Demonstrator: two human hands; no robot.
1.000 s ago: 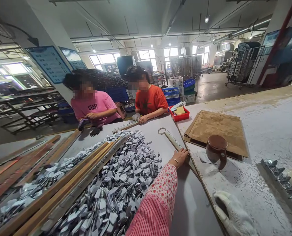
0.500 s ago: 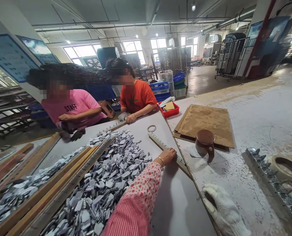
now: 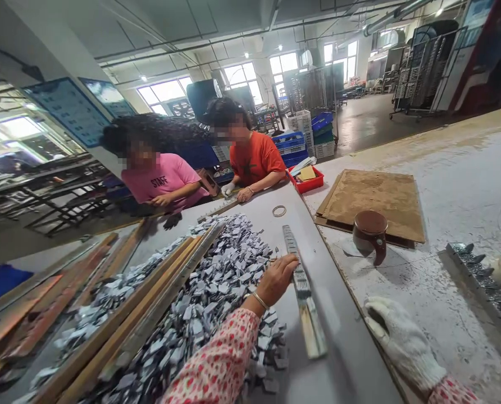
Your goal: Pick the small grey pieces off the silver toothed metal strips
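Note:
My left hand, bare with a thin bracelet, grips the side of a long slotted metal-and-wood strip that lies lengthwise on the grey table. The hand sits right at the edge of a big pile of small grey flat pieces. My right hand, in a white glove, rests with fingers loosely spread on the raised edge of the neighbouring white table and holds nothing.
A brown mug stands by stacked brown boards. A red tray and a ring lie further off. Long wooden strips cross the pile at left. Another strip loaded with clips lies at right. Two seated co-workers work opposite.
My left hand has pulled the slotted strip away from the table's right edge, toward me and the pile. The gloved right hand has stayed on the table edge.

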